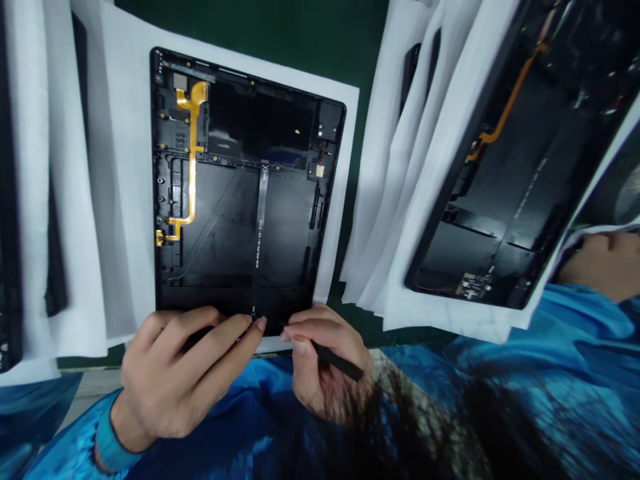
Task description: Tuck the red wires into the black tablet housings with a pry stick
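An open black tablet shell lies on a white foam sheet, with an orange flex cable on its left side and a thin dark ribbon cable down its middle. My left hand rests at the shell's near edge, fingers pressed together with the tips on the ribbon's lower end. Close beside it, my right hand is closed on a thin black stick tool whose tip points at the same spot.
To the right, a second open tablet shell lies tilted on a stack of white foam sheets. More foam sheets and dark shells are stacked at the left. A green mat shows between the stacks. Blue sleeves fill the foreground.
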`<state>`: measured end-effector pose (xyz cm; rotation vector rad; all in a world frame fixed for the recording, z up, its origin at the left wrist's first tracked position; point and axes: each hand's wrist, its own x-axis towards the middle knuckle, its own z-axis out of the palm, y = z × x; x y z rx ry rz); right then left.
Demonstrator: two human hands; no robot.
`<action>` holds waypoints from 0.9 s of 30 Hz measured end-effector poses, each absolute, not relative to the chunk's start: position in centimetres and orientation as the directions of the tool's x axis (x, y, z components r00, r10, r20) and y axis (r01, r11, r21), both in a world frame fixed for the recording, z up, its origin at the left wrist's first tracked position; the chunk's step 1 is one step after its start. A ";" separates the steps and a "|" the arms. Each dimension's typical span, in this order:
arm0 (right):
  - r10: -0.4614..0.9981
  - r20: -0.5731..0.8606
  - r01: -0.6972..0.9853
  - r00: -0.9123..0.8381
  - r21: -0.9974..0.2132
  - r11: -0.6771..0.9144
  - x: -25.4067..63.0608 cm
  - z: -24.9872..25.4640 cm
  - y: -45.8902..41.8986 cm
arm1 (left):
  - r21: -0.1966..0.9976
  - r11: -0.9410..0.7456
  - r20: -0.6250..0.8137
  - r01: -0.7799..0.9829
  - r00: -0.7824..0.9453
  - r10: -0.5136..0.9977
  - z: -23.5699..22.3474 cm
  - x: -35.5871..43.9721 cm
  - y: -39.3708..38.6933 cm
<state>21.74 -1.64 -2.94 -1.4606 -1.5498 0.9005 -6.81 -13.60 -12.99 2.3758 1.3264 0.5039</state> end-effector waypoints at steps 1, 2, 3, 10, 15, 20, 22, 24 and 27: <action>0.996 0.089 0.425 -0.028 -0.901 0.092 21.8 -2.9 -1.6 | 0.516 -0.480 0.141 0.710 0.482 0.865 -13.2 -7.0 -13.9; 0.994 0.099 0.438 -0.045 -0.892 0.109 21.7 -2.8 -1.5 | 0.546 -0.472 0.141 0.693 0.479 0.866 -13.4 -7.0 -14.2; 0.992 0.110 0.457 -0.059 -0.881 0.125 21.7 -2.8 -1.4 | 0.560 -0.463 0.131 0.687 0.478 0.868 -13.6 -7.0 -14.3; 0.992 0.115 0.425 -0.053 -0.896 0.127 21.7 -2.7 -1.4 | 0.380 -0.404 -0.166 0.832 0.491 0.855 -12.8 -5.9 -12.9; 0.990 0.065 0.466 -0.128 -0.877 0.118 21.9 -2.7 -1.2 | 0.475 -0.494 0.005 0.728 0.560 0.829 -13.3 -6.8 -13.7; 0.985 0.097 0.461 -0.146 -0.874 0.155 21.9 -2.8 -1.2 | 0.517 -0.552 0.188 0.654 0.543 0.819 -14.7 -8.0 -15.7; 0.984 0.103 0.464 -0.143 -0.871 0.159 21.8 -2.8 -1.3 | 0.533 -0.547 0.177 0.645 0.547 0.818 -14.5 -7.6 -15.3; 0.988 0.092 0.473 -0.127 -0.869 0.142 21.7 -2.6 -1.3 | 0.544 -0.528 0.122 0.651 0.562 0.818 -13.7 -6.9 -14.2; 0.992 0.084 0.497 -0.089 -0.860 0.117 21.7 -2.4 -1.1 | 0.489 -0.466 -0.022 0.738 0.545 0.838 -12.2 -5.6 -12.0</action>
